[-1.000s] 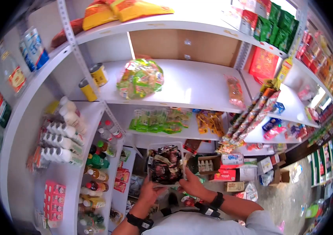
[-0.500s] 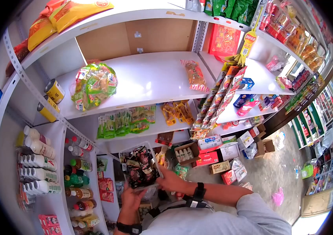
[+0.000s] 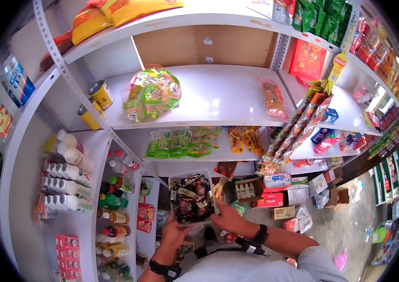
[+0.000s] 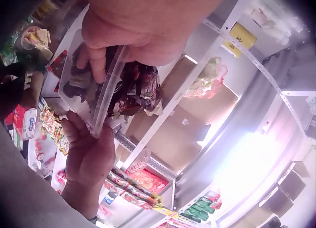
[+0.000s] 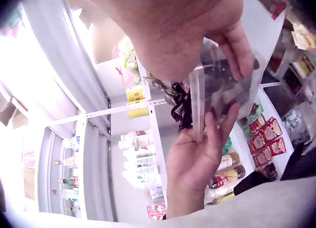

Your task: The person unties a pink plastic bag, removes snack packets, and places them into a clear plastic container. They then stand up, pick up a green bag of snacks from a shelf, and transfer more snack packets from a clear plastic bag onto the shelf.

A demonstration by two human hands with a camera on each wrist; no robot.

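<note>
A clear plastic box, filled with dark, shiny snack packets, is held out in front of the body in the head view. My left hand grips its near left corner, and my right hand grips the near right side. Seen from the left wrist, the fingers of my left hand reach beneath the clear box, with the thumb side near its rim. In the right wrist view my right hand curls around the opposite side, fingers spread under the see-through bottom.
White shelves stand ahead, bearing a netted bundle of green packets and one orange packet. Bottles and cans line the left shelves. Long striped packets hang at right. Cartons lie on the floor.
The head view swung right, then back left, so the shelves shifted across it. Both hands keep hold of the plastic box throughout, and its packets look unchanged.
</note>
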